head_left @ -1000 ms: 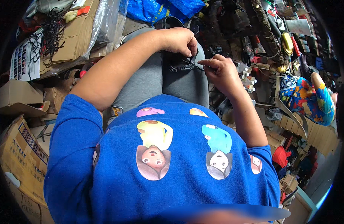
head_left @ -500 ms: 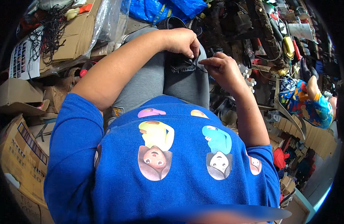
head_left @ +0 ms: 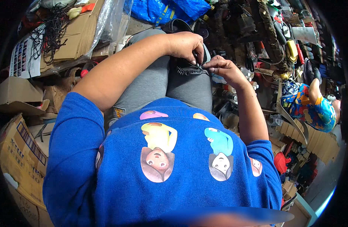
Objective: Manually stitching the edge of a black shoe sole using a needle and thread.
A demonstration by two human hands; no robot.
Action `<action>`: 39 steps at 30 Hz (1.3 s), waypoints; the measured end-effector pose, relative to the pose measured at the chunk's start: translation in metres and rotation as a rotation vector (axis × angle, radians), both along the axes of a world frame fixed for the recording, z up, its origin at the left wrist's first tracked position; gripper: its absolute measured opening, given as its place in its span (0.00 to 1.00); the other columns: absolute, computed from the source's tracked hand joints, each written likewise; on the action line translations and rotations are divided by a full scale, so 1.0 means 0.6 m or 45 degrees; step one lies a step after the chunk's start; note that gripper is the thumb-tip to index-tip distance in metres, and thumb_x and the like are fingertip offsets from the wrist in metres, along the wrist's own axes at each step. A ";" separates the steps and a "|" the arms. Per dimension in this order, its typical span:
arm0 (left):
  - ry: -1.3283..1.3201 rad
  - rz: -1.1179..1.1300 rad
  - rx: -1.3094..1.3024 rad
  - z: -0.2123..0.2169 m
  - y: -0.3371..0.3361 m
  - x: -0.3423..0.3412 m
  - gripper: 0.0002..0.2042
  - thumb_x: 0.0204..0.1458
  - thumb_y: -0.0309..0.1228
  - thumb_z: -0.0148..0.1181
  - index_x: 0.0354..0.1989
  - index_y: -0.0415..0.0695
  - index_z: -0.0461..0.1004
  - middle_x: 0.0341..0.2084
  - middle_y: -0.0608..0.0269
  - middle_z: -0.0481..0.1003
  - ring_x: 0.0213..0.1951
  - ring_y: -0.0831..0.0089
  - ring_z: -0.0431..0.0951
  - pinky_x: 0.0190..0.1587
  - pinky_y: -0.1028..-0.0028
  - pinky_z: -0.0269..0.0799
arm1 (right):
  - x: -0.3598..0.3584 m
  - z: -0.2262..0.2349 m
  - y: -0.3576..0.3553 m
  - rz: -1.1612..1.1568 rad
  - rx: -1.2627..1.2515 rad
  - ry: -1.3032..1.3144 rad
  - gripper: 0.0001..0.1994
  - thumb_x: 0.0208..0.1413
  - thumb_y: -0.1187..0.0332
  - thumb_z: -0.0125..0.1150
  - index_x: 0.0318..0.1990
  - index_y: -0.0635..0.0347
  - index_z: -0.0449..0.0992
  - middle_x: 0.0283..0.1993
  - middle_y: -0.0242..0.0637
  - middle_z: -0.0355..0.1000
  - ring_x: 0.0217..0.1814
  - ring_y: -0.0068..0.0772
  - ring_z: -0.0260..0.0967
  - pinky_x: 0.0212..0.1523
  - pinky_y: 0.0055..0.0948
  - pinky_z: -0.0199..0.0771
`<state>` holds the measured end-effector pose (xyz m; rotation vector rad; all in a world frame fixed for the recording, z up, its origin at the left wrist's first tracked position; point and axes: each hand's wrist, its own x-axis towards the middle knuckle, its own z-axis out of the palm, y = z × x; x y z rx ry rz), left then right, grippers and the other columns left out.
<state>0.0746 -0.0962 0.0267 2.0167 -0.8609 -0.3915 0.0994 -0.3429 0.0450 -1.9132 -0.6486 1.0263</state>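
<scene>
On my thigh lies a dark, curved item (head_left: 188, 72) with a row of pale marks along its edge, perhaps stitching; I cannot tell its kind for certain. My left hand (head_left: 186, 45) is over it, thumb and fingertips pinched together at its upper side. From the right, my right hand (head_left: 223, 69) pinches a thin dark cord (head_left: 202, 67) at the item's right end. The two hands' fingertips are close together, a small gap apart. My palms and the item's far part are hidden by the fingers.
Flattened cardboard (head_left: 73, 39) under clear plastic and a tangle of black cords (head_left: 55, 34) are at the far left. A blue plastic sheet (head_left: 153, 11) lies ahead. Cluttered tools and bottles fill the right, where another person in a colourful shirt (head_left: 319, 113) sits.
My right hand has come in slightly lower, its fingertips now pinched on the cord. My left hand has shifted a little downward, its fingertips pressing nearer the item's edge.
</scene>
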 end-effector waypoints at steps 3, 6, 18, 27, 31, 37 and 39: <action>0.004 0.010 -0.042 -0.003 0.002 -0.002 0.11 0.34 0.28 0.69 0.31 0.51 0.82 0.32 0.64 0.69 0.40 0.66 0.71 0.43 0.70 0.67 | 0.002 -0.009 -0.004 -0.031 0.022 0.077 0.11 0.49 0.76 0.61 0.41 0.55 0.81 0.34 0.28 0.69 0.41 0.21 0.64 0.44 0.20 0.65; 0.003 0.059 -0.005 0.005 0.000 -0.008 0.10 0.33 0.28 0.69 0.28 0.51 0.82 0.32 0.64 0.69 0.40 0.66 0.71 0.43 0.71 0.67 | -0.017 -0.014 0.008 -0.150 0.034 0.008 0.11 0.48 0.76 0.64 0.40 0.56 0.81 0.32 0.28 0.70 0.38 0.19 0.66 0.40 0.20 0.67; 0.005 0.730 -0.138 0.045 0.040 -0.132 0.14 0.43 0.16 0.53 0.37 0.46 0.76 0.34 0.57 0.69 0.37 0.60 0.72 0.46 0.69 0.67 | -0.102 0.023 0.021 -0.091 -0.114 -0.736 0.15 0.47 0.77 0.62 0.42 0.49 0.80 0.27 0.32 0.63 0.31 0.30 0.63 0.35 0.29 0.65; -0.583 0.823 0.462 0.027 0.012 -0.176 0.08 0.43 0.27 0.62 0.32 0.55 0.80 0.24 0.71 0.69 0.36 0.72 0.69 0.45 0.67 0.56 | -0.098 0.007 0.004 -0.048 -0.127 -0.853 0.19 0.44 0.75 0.59 0.44 0.40 0.80 0.27 0.31 0.65 0.35 0.32 0.64 0.42 0.33 0.61; -0.500 0.774 0.203 0.010 0.010 -0.151 0.09 0.41 0.29 0.64 0.32 0.57 0.81 0.23 0.72 0.66 0.35 0.72 0.68 0.44 0.68 0.55 | -0.055 0.005 -0.001 0.049 -0.114 -0.633 0.18 0.45 0.75 0.58 0.43 0.39 0.81 0.30 0.32 0.69 0.39 0.33 0.66 0.45 0.29 0.67; -0.498 0.740 0.271 0.006 0.007 -0.147 0.09 0.40 0.28 0.65 0.31 0.58 0.81 0.22 0.72 0.65 0.34 0.73 0.67 0.43 0.69 0.54 | -0.031 0.001 0.004 0.093 -0.120 -0.408 0.14 0.49 0.74 0.58 0.42 0.41 0.82 0.35 0.31 0.69 0.46 0.32 0.64 0.53 0.29 0.62; -0.495 0.740 0.280 0.006 0.007 -0.147 0.09 0.40 0.28 0.65 0.31 0.58 0.81 0.22 0.72 0.65 0.34 0.73 0.67 0.43 0.69 0.54 | -0.031 0.001 0.004 0.092 -0.099 -0.403 0.14 0.49 0.74 0.58 0.42 0.43 0.82 0.35 0.32 0.68 0.45 0.32 0.64 0.51 0.28 0.63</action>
